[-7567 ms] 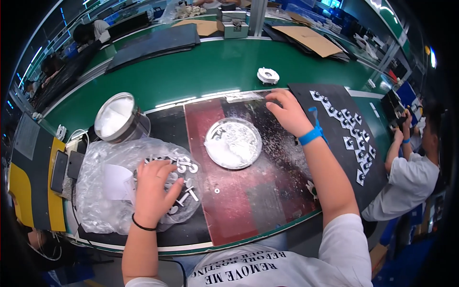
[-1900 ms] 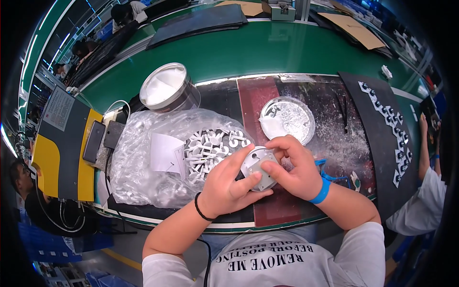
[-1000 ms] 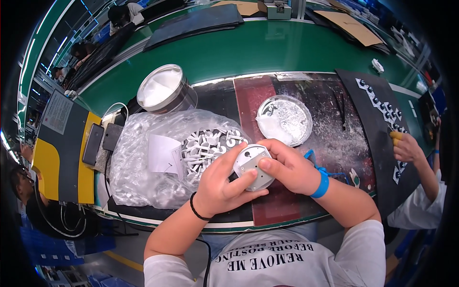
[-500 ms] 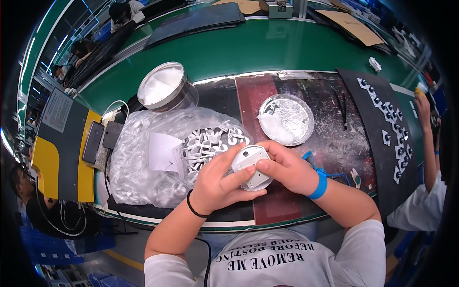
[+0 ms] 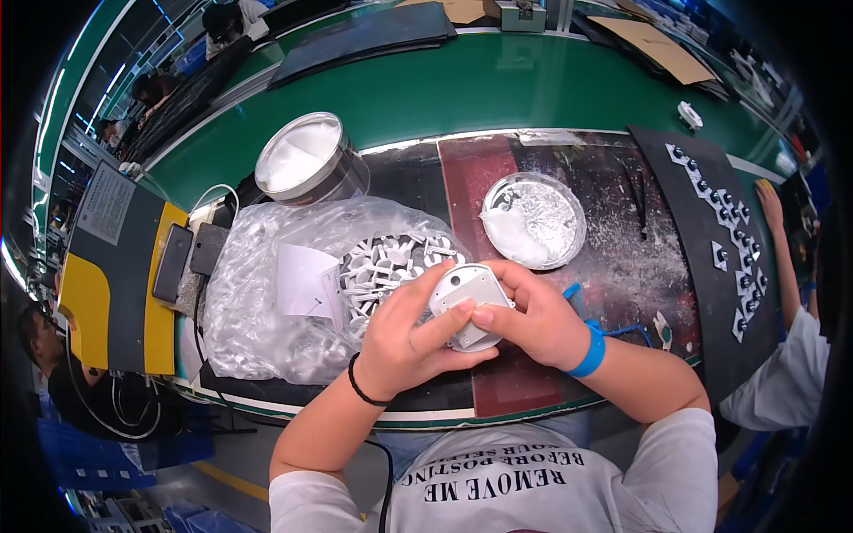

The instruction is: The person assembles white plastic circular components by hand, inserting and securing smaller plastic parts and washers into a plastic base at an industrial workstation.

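Note:
Both of my hands hold a rounded white plastic housing (image 5: 472,286) above the front of the bench. It has a dark round hole near its top and a raised plate across its face. My left hand (image 5: 397,342) grips the left and lower side, thumb on the plate. From the right, my right hand (image 5: 549,322) holds the rim, its thumb pressing beside the other thumb; its other fingers are partly hidden behind the housing. Just left of the housing, a clear plastic bag (image 5: 258,302) lies open with many small white plastic parts (image 5: 384,266) in it.
A round dish (image 5: 579,233) with white paste stands behind my hands. A round metal tin (image 5: 351,178) is at back left, near a yellow-grey machine (image 5: 120,275). On the right, a black mat (image 5: 720,355) carries several small parts. Beyond runs a green conveyor belt (image 5: 400,98). A co-worker's hand (image 5: 768,206) is at far right.
The housing has turned and tilted slightly between my hands, which stay in nearly the same place. A white part on the green belt has shifted slightly left. The co-worker's hand has moved left and down.

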The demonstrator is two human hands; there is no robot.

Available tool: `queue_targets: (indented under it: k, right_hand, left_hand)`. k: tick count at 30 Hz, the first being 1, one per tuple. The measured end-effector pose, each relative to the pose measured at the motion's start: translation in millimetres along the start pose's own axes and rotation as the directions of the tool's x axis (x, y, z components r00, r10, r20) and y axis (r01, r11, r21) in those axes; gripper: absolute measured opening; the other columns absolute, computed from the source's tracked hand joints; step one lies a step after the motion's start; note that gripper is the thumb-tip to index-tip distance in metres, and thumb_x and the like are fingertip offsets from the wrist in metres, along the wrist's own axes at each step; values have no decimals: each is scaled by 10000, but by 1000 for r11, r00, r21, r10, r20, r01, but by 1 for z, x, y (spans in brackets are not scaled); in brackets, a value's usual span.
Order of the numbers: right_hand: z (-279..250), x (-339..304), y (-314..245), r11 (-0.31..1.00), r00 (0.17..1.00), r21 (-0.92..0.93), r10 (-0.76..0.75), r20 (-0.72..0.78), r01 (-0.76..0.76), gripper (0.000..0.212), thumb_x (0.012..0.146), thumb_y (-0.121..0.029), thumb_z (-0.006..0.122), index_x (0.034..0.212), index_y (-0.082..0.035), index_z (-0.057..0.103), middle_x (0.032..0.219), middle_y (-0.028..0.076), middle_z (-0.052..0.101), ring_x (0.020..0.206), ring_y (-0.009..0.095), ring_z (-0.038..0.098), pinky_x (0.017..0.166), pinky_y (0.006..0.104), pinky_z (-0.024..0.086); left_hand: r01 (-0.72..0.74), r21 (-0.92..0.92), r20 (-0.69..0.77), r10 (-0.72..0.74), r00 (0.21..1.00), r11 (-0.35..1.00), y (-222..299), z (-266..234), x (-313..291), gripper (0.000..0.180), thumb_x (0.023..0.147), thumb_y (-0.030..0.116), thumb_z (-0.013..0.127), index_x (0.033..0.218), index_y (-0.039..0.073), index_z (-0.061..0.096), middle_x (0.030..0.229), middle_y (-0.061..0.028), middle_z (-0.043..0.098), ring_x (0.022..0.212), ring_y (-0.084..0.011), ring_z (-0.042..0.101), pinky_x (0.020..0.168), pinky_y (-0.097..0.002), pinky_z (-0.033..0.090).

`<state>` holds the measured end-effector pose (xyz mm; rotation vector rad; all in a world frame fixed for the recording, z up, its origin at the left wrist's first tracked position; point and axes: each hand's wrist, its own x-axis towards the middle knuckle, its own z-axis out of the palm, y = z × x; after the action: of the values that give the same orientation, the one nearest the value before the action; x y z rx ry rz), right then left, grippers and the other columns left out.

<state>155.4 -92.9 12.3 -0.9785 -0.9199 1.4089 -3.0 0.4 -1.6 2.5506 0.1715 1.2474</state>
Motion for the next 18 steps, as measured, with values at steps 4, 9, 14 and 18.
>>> queue_targets:
  k: [4,9,14,18]
  right_hand:
    - [0,1,4,998,999,-44,-51,-3,51,497,869,-169,616,1245,53,378,1139,111,534,1049,137,516,864,270,444]
    - [-8,3,7,998,997,-33,-58,42,60,500,887,-217,589,1262,33,371,1164,114,515,1078,156,498,881,291,435]
    - [-8,1,6,772,971,-594,-228,74,226,433,885,-166,555,1265,-17,411,1165,106,512,1080,209,502,915,324,404]
    - [3,12,32,98,835,-875,-365,411,473,375,757,-90,608,1123,-43,539,1212,161,494,1075,348,497,894,411,411]
  left_hand:
    - [3,-5,4,-3,1000,1000,-2,1,-2,638,533,304,855,1065,126,550,1123,-237,540,877,-351,616,706,-369,526]
    - [25,-78,20,-23,1000,997,-9,-1,-1,657,522,282,865,1075,120,549,1155,-246,528,931,-353,607,745,-372,518]
    - [171,-277,-252,-244,937,945,-40,-19,-14,698,565,215,858,1151,91,500,1206,-251,509,1051,-330,564,855,-369,477]
    - [207,-433,-315,-363,877,877,-44,-20,-13,675,597,199,841,1152,69,479,1215,-248,506,1069,-311,557,880,-366,463]
